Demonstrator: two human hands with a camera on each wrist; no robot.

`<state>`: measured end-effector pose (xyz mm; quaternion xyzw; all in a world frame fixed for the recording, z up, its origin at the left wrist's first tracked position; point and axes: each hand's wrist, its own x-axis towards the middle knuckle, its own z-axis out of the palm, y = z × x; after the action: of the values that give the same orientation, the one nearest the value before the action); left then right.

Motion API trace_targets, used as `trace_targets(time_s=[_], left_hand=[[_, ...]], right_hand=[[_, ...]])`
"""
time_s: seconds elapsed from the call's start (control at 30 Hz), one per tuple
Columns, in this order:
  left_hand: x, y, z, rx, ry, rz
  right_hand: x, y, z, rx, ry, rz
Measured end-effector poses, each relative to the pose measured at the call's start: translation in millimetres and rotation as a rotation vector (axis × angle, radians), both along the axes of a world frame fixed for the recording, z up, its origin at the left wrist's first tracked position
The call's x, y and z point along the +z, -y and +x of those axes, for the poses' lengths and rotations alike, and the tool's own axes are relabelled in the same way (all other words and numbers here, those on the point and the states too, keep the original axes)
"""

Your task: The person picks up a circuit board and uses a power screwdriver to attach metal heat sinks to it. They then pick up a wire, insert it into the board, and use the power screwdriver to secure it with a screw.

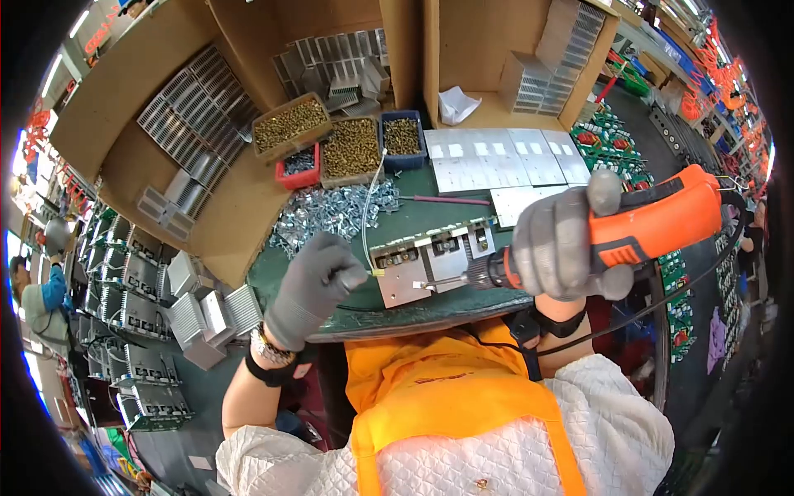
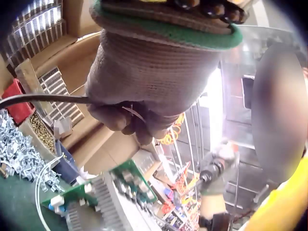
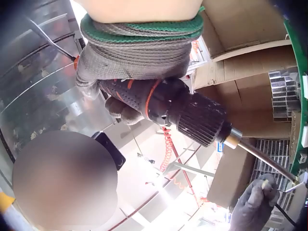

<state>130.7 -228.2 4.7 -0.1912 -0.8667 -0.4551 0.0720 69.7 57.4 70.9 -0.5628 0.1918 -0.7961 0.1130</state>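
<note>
My right hand [image 1: 556, 240], in a grey glove, grips an orange and black power screwdriver [image 1: 662, 217] lying nearly level. Its long bit [image 3: 267, 159] reaches a small brass-coloured screw [image 3: 297, 182] at the edge of the green circuit board. That board stands along flat metal heat sinks [image 1: 405, 283] at the front of the table. Left of it, my gloved left hand [image 1: 318, 285] is raised with fingers curled. A small yellowish piece [image 3: 264, 184] shows at its fingertips in the right wrist view; its underside is hidden. Beside this hand runs a thin white tube [image 1: 365, 219].
Loose metal clips [image 1: 331, 211] lie heaped behind the left hand. Bins of brass-coloured screws [image 1: 351, 147] stand farther back, before cardboard boxes [image 1: 240, 198] holding finned heat sinks. Flat metal plates [image 1: 480, 157] lie at the back right. A black cable [image 1: 637, 318] loops below the power screwdriver.
</note>
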Motion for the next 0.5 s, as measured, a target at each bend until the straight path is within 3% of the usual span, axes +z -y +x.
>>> trace_targets(time_s=[0.07,0.1,0.13,0.2,0.43,0.5], left_hand=[[-9.3,-8.1,7.9,0.049,0.030,-0.025],[-16.9,-10.1,9.1,0.071,-0.030,-0.029],[-23.4,-12.0,10.1,0.097,-0.091,-0.033],[-31.1,-15.9,12.1,0.134,-0.114,-0.037],[-51.3,-20.1,15.8,0.217,-0.218,-0.052],[-56.6,-18.7,13.8,0.177,-0.270,-0.028]], right_hand=[[-1.7,12.7,-0.9,0.061,-0.044,0.033],[9.0,22.0,-9.5,0.216,-0.138,0.110],[5.4,30.6,-14.9,0.202,-0.192,0.089],[-2.5,35.4,1.6,0.075,-0.074,0.140],[-8.9,34.3,25.9,0.075,0.240,0.398],[-1.8,32.7,24.1,0.076,0.226,0.446]])
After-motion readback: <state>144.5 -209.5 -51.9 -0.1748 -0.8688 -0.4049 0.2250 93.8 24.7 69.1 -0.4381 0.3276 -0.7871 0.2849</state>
